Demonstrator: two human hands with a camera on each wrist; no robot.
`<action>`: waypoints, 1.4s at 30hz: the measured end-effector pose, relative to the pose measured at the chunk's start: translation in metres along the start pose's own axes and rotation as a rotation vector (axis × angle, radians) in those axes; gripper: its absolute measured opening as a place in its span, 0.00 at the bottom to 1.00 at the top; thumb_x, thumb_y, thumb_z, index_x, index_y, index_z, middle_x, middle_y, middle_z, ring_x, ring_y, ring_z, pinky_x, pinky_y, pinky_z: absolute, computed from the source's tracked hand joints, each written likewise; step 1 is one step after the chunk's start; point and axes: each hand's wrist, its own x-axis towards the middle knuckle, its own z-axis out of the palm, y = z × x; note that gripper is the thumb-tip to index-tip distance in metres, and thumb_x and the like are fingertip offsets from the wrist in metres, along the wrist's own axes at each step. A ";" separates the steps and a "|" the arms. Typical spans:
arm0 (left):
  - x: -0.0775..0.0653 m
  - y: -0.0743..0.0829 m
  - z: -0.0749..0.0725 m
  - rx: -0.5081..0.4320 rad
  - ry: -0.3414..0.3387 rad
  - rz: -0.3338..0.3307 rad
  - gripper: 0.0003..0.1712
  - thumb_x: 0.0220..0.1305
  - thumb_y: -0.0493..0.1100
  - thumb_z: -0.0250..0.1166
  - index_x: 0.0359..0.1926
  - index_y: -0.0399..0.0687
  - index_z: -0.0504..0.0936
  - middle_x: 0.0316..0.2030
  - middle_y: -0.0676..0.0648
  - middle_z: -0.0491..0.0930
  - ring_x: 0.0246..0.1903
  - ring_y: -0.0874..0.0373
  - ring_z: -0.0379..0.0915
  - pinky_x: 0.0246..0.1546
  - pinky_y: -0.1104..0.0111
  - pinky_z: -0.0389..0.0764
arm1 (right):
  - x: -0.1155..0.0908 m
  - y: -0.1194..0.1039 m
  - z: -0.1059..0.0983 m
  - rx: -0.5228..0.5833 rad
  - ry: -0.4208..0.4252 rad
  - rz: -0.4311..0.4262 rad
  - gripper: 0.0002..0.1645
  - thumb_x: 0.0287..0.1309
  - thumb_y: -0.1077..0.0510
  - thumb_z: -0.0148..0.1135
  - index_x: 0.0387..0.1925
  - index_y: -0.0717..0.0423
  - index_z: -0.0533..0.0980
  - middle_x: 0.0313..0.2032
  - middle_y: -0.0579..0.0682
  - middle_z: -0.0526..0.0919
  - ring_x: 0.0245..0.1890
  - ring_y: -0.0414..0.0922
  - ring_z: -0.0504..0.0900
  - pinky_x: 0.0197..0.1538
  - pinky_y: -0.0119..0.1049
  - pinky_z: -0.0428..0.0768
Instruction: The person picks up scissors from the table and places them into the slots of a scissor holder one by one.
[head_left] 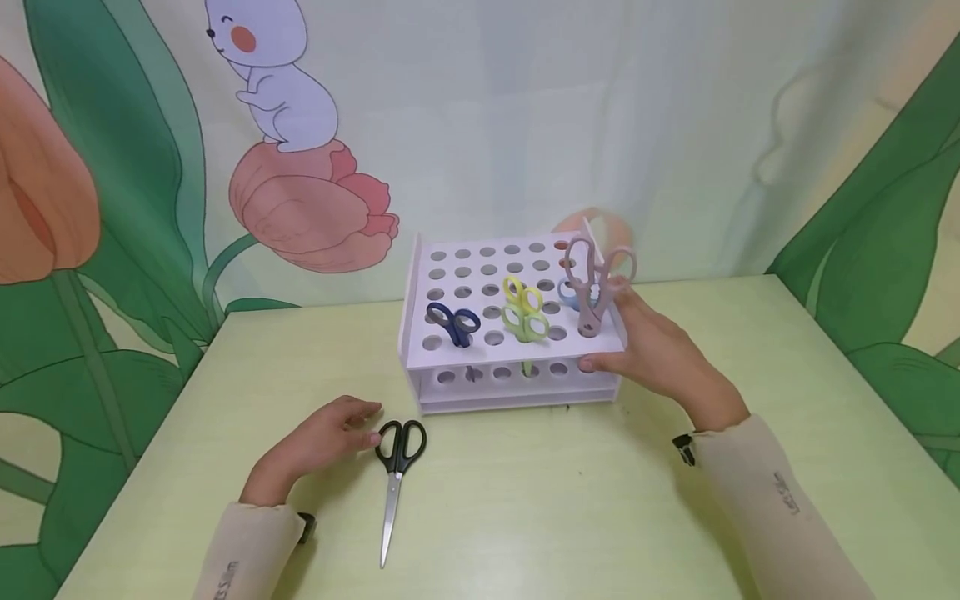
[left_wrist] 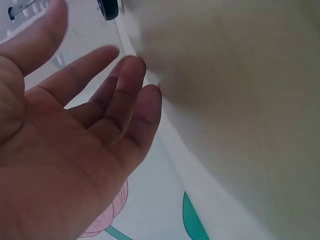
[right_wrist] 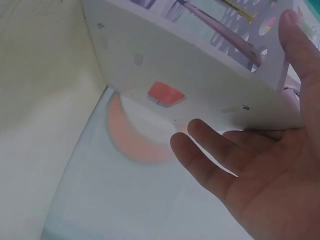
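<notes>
Black-handled scissors [head_left: 401, 447] lie closed on the table, blades toward the front edge. My left hand [head_left: 326, 442] is beside them, its thumb at the left handle loop and its fingers loosely bent. In the left wrist view the left palm [left_wrist: 60, 160] holds nothing. My right hand [head_left: 663, 354] holds the right side of a white holed rack [head_left: 517, 404], thumb at the front edge and fingers along the side panel. In the rack stand dark blue scissors [head_left: 454, 323], yellow scissors [head_left: 522, 293], light green scissors [head_left: 525, 323], blue-handled scissors [head_left: 567, 293] and larger mauve scissors [head_left: 592, 287].
The rack stands on a pale yellow-green table [head_left: 525, 508] near its back edge. Behind it hangs a printed backdrop [head_left: 510, 125] with flowers, leaves and a white animal. The rack's lower tier also has a row of holes.
</notes>
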 end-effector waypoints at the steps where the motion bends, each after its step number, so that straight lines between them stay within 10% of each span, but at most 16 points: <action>1: 0.000 0.000 0.000 0.019 0.004 0.002 0.27 0.68 0.41 0.67 0.64 0.33 0.76 0.58 0.38 0.75 0.57 0.40 0.71 0.56 0.49 0.72 | 0.001 -0.002 -0.001 0.010 -0.003 0.003 0.70 0.49 0.38 0.79 0.80 0.41 0.42 0.71 0.59 0.61 0.59 0.60 0.72 0.58 0.62 0.71; 25: 0.005 0.025 0.016 0.216 0.043 -0.133 0.08 0.60 0.32 0.66 0.41 0.40 0.78 0.31 0.48 0.77 0.31 0.53 0.71 0.34 0.60 0.74 | -0.005 -0.010 -0.005 0.021 -0.005 0.028 0.72 0.52 0.39 0.77 0.81 0.33 0.34 0.75 0.57 0.55 0.61 0.61 0.71 0.57 0.64 0.71; 34: 0.000 0.016 0.006 0.134 0.007 -0.108 0.07 0.58 0.33 0.63 0.38 0.41 0.77 0.33 0.48 0.76 0.32 0.54 0.70 0.33 0.63 0.73 | -0.005 -0.009 -0.004 0.029 -0.020 0.043 0.71 0.52 0.38 0.77 0.81 0.35 0.35 0.74 0.58 0.56 0.60 0.62 0.72 0.58 0.65 0.70; 42: -0.010 0.023 -0.015 -0.151 -0.068 -0.022 0.07 0.70 0.37 0.61 0.42 0.36 0.80 0.32 0.43 0.79 0.28 0.54 0.72 0.31 0.60 0.78 | -0.002 -0.010 -0.003 0.043 -0.030 0.054 0.72 0.52 0.39 0.78 0.81 0.34 0.35 0.74 0.58 0.55 0.61 0.62 0.70 0.59 0.65 0.69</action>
